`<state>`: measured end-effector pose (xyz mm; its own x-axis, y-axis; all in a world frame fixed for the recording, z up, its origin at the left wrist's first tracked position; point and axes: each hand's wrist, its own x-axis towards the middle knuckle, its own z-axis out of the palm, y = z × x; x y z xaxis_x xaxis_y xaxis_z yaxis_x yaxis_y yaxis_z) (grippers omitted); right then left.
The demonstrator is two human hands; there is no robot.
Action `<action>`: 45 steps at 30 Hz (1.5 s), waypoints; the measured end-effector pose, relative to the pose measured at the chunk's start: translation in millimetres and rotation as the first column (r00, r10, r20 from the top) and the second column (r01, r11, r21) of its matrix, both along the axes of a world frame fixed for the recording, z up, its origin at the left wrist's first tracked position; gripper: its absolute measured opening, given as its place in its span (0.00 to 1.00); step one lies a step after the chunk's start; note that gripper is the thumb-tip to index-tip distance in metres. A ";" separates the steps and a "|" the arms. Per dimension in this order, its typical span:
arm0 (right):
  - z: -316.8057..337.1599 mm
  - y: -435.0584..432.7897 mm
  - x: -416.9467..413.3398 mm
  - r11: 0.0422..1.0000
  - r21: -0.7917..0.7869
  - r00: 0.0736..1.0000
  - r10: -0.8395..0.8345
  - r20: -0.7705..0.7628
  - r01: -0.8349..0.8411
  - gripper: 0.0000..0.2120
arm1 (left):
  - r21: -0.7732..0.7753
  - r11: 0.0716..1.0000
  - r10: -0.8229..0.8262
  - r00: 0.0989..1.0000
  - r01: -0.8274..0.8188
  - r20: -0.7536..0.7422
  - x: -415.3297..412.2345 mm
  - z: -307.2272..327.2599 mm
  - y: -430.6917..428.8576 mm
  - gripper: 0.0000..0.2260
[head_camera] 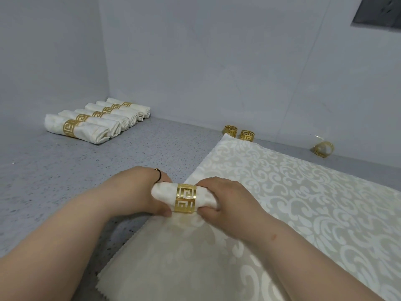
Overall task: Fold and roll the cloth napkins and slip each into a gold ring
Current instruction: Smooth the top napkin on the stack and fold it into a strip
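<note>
Seven ringed napkin rolls (76, 128), three loose rings (247, 135).

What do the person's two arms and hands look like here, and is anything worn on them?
Both forearms are bare; no sleeves, gloves or watch show in the head view. The left hand wears a thin dark ring on one finger, with a small gold-coloured part on top. The right hand shows no ring or band. A small reddish mark sits on the right forearm.

Left hand (149, 192) and right hand (225, 200) curl inward, thumbs nearest.
</note>
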<state>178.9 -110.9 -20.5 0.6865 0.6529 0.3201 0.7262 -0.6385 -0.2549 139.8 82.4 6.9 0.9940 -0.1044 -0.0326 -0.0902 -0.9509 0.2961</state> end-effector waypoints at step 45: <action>2.3 246.9 2.0 0.992 0.128 0.997 -0.008 -0.073 0.017 0.21 | -0.090 0.917 0.381 0.789 -0.387 0.483 -5.3 -32.7 204.2 0.17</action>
<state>180.9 136.0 -18.2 0.7190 0.6008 0.3495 0.6948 -0.6063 -0.3869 134.5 286.6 -25.8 0.8399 0.2862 0.4610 0.1559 -0.9410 0.3003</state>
